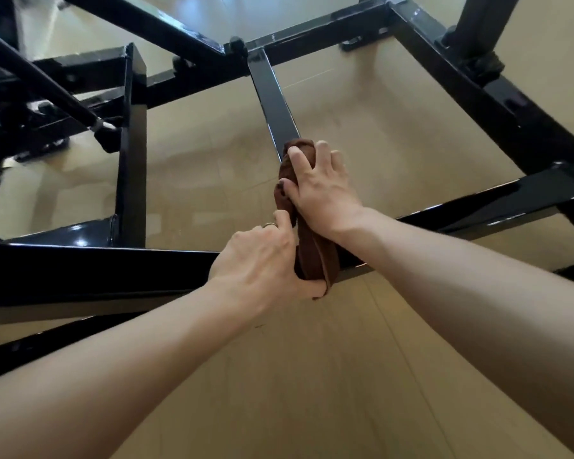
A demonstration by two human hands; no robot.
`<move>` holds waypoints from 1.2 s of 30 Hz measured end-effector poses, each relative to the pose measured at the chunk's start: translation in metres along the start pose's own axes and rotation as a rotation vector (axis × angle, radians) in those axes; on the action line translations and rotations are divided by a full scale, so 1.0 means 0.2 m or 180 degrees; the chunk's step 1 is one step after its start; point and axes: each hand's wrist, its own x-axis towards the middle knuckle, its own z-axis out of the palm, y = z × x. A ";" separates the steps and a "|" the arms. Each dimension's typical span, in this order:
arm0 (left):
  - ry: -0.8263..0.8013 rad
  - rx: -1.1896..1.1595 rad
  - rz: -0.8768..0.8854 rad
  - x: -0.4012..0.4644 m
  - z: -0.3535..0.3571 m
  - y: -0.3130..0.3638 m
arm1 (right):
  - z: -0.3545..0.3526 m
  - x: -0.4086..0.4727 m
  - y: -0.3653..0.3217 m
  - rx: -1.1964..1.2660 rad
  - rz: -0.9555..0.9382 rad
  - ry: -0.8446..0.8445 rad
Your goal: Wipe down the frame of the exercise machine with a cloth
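Note:
The exercise machine's frame is glossy black square tubing. A narrow centre bar (pixel 274 97) runs away from me and meets a long cross beam (pixel 96 270) in front of me. A brown cloth (pixel 315 256) is wrapped around the near end of the centre bar, at the joint. My right hand (pixel 322 190) grips the cloth from above, fingers curled over the bar. My left hand (pixel 265 256) holds the cloth's lower end at the cross beam, thumb under it. The bar under the cloth is hidden.
More black frame members surround the spot: an upright post (pixel 134 144) on the left, a side rail (pixel 484 94) on the right, a far cross bar (pixel 325 31) and a slanted strut (pixel 40 81). Beige tiled floor (pixel 312 376) lies beneath.

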 end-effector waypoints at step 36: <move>0.0012 0.0603 0.0495 -0.03 0.01 0.01 | 0.03 0.29 0.01 0.0127 -0.0087 0.0407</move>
